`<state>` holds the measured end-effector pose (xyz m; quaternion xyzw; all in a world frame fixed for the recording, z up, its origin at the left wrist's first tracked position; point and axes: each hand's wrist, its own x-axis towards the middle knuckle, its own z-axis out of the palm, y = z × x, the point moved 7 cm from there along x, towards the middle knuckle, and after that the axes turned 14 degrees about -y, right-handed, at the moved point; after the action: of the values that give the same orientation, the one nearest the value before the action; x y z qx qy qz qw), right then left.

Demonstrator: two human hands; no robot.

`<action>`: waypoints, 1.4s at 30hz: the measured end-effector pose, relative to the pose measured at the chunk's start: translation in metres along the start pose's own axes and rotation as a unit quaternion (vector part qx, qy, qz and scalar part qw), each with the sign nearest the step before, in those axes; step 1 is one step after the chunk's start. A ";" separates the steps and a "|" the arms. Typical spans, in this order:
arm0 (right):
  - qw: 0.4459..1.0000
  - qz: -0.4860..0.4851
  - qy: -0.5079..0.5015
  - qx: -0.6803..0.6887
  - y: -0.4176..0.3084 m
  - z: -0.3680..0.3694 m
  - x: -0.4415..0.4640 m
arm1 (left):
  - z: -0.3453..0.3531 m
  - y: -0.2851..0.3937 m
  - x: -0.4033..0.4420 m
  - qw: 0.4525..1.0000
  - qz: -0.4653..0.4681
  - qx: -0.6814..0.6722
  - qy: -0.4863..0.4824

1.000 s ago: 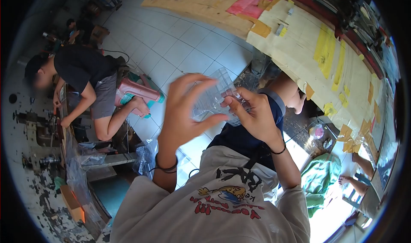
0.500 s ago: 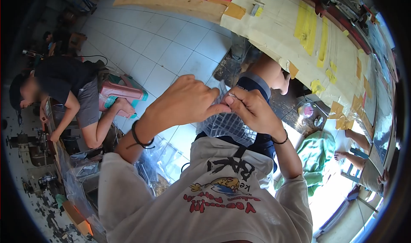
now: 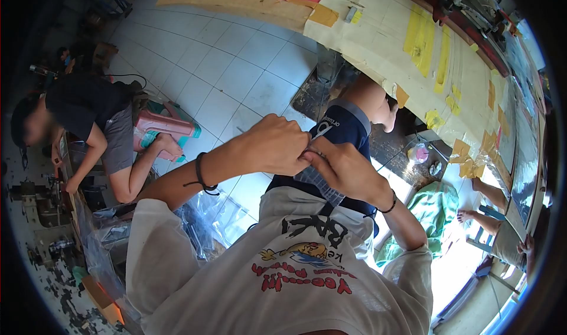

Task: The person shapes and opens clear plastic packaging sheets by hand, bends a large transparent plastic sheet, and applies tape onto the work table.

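My left hand (image 3: 269, 148) is closed, its fingers curled in a fist and pressed against the right one. My right hand (image 3: 348, 166) is pinched shut, thumb against the bent forefinger. Between and below both hands hangs a clear plastic sheet (image 3: 323, 186) with a grid pattern, over my dark blue shorts (image 3: 342, 128). Both hands grip its upper edge, though the fingers hide most of the gripped part.
A table (image 3: 378, 45) covered with taped yellowish paper stands ahead. Clear plastic (image 3: 204, 223) lies at my left. A co-worker (image 3: 94, 116) bends over machinery beside a pink and green stool (image 3: 162, 128). Green cloth (image 3: 422, 217) lies at right, near another person's legs (image 3: 487, 217).
My hands have come together, the left moving slightly right and down. The plastic sheet, spread out earlier, now shows as a narrower, bunched strip below them.
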<state>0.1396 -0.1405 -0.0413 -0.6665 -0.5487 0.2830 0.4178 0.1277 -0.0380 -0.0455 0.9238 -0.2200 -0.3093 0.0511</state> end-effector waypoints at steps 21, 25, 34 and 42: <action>0.994 0.009 0.008 0.113 -0.023 -0.016 -0.014 | -0.013 0.023 -0.008 0.978 0.127 -0.107 0.123; 0.989 0.021 0.000 0.146 -0.019 -0.020 -0.017 | -0.018 0.022 -0.011 0.947 0.122 -0.146 0.257; 0.998 0.011 0.000 0.060 -0.025 -0.035 -0.004 | -0.058 0.016 -0.046 0.822 0.070 0.167 0.540; 0.980 -0.127 -0.053 0.143 -0.046 -0.023 -0.005 | -0.076 0.010 -0.053 0.810 0.237 -0.024 0.536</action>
<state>0.1354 -0.1485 0.0095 -0.5092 -0.6037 0.3381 0.5118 0.1312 -0.0273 0.0467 0.8605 -0.3626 0.2510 0.2551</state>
